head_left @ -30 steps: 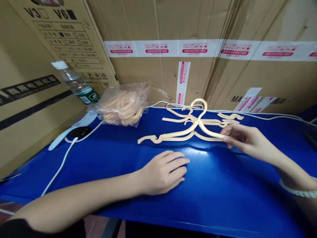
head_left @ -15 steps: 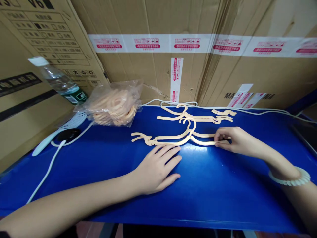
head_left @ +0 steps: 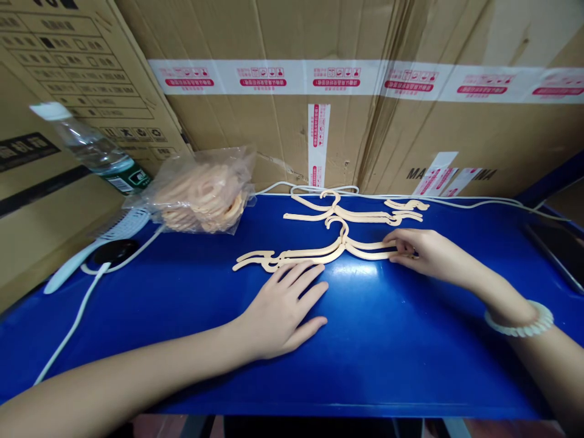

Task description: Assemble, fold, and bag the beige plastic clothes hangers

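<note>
Two beige folding clothes hangers lie one beside the other in the middle of the blue table, the front hanger [head_left: 314,251] with its hook pointing away from me. At this hanger's right end, my right hand [head_left: 417,250] pinches the tips of the arms between thumb and fingers. My left hand [head_left: 287,307] rests flat on the table with its fingers apart, the fingertips touching or almost touching the front hanger's left arm. Behind it lies the back hanger [head_left: 360,216], with short hinged pieces at its right end.
A clear plastic bag [head_left: 201,191] of more beige hangers stands back left, near a water bottle [head_left: 98,149], a pale hairbrush [head_left: 100,243] and a black round object [head_left: 116,251] with a white cable. Cardboard boxes [head_left: 274,128] wall the back. A dark flat device [head_left: 554,249] lies right.
The view has shifted slightly. The front hanger's left end piece and hook have turned a little, and the whole hanger is slightly more tilted. Both hands stay at the same hanger.
</note>
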Tool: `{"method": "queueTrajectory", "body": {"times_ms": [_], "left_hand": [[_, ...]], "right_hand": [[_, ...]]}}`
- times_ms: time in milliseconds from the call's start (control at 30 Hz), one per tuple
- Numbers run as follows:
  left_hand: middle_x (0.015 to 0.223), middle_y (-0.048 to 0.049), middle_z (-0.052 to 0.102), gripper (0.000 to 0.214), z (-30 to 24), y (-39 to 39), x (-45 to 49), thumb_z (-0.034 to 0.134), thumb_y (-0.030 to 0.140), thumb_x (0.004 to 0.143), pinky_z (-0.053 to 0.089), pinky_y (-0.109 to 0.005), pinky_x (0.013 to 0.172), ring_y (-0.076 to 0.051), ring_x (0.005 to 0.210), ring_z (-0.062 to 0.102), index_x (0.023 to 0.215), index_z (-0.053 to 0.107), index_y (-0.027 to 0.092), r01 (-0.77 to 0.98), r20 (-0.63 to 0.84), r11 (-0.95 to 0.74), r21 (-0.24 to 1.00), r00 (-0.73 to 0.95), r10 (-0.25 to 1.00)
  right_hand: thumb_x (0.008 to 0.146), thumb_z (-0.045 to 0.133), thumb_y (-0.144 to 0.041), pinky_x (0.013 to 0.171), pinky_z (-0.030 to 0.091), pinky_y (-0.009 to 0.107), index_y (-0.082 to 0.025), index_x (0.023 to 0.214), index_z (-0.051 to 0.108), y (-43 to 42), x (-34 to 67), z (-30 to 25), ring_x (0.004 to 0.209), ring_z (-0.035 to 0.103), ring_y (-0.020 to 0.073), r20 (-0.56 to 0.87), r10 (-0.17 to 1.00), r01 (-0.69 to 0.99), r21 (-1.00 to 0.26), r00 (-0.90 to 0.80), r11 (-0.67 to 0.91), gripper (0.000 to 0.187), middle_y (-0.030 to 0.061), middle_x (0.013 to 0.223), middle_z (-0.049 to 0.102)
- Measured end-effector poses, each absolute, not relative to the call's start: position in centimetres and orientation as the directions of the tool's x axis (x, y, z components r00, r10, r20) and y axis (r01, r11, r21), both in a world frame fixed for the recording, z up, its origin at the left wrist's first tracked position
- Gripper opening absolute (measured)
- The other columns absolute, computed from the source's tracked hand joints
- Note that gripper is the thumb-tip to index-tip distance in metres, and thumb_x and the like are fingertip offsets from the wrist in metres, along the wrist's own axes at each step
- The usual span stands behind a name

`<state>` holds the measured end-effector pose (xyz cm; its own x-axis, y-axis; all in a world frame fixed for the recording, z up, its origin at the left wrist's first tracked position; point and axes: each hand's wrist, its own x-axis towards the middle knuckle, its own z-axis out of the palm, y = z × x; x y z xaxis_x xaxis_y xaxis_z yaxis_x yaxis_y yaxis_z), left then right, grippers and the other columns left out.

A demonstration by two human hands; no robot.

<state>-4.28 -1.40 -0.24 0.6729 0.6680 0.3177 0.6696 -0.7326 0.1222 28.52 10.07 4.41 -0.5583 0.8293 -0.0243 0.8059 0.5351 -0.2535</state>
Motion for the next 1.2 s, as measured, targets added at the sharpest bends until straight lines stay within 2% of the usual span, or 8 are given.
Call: {"method": "queueTrajectory", "body": {"times_ms": [133, 500, 867, 1067, 1200], "left_hand": [[0.147, -0.0171, 0.052, 0.048, -0.34, -1.44, -4.31, 0.051, 0.047, 0.098, 0.038, -0.056, 0.111, -0.037, 0.136, 0.046, 0.133, 0.059, 0.015, 0.691, 0.314, -0.712, 0.124, 0.654, 0.689], [0.151, -0.0171, 0.048, 0.048, -0.38, -1.56, -4.26, 0.050, 0.048, 0.098, 0.032, -0.058, 0.115, -0.037, 0.141, 0.041, 0.135, 0.059, 0.018, 0.728, 0.265, -0.668, 0.153, 0.621, 0.738], [0.156, -0.0185, 0.040, 0.048, -0.37, -1.54, -4.22, 0.050, 0.048, 0.098, 0.037, -0.059, 0.113, -0.038, 0.145, 0.035, 0.136, 0.056, 0.018, 0.731, 0.234, -0.661, 0.171, 0.622, 0.747], [0.156, -0.0200, 0.039, 0.047, -0.20, -1.49, -4.21, 0.052, 0.045, 0.098, 0.038, -0.061, 0.110, -0.040, 0.145, 0.034, 0.135, 0.056, 0.017, 0.721, 0.233, -0.665, 0.194, 0.624, 0.746], [0.152, -0.0175, 0.046, 0.043, -0.03, -1.46, -4.23, 0.053, 0.042, 0.097, 0.039, -0.058, 0.112, -0.037, 0.143, 0.038, 0.131, 0.057, 0.016, 0.702, 0.271, -0.673, 0.234, 0.618, 0.738]], "right_hand": [[0.088, 0.057, -0.038, 0.063, 0.041, 0.029, -0.019, 0.112, 0.067, 10.13, 28.53, 4.33, 0.070, 0.060, 0.0202, -0.028, 0.830, 0.812, -0.228, -0.557, 0.537, 0.032, 0.0052, 0.081, 0.065], [0.090, 0.055, -0.037, 0.060, 0.038, 0.027, -0.021, 0.100, 0.066, 10.06, 28.48, 4.14, 0.067, 0.059, 0.0184, -0.009, 0.817, 0.796, -0.233, -0.576, 0.558, 0.022, 0.0034, 0.076, 0.065], [0.091, 0.054, -0.034, 0.061, 0.038, 0.026, -0.021, 0.100, 0.065, 9.76, 28.40, 4.25, 0.068, 0.060, 0.0178, 0.007, 0.811, 0.795, -0.191, -0.585, 0.576, 0.019, 0.0041, 0.078, 0.067], [0.092, 0.053, -0.033, 0.063, 0.039, 0.028, -0.020, 0.100, 0.064, 9.67, 28.37, 4.44, 0.070, 0.061, 0.0189, 0.003, 0.811, 0.798, -0.180, -0.585, 0.576, 0.019, 0.0055, 0.081, 0.069], [0.091, 0.055, -0.032, 0.066, 0.040, 0.029, -0.019, 0.107, 0.061, 9.27, 28.15, 4.59, 0.076, 0.062, 0.0211, 0.041, 0.805, 0.786, -0.189, -0.592, 0.588, 0.021, 0.0069, 0.086, 0.068]]}}
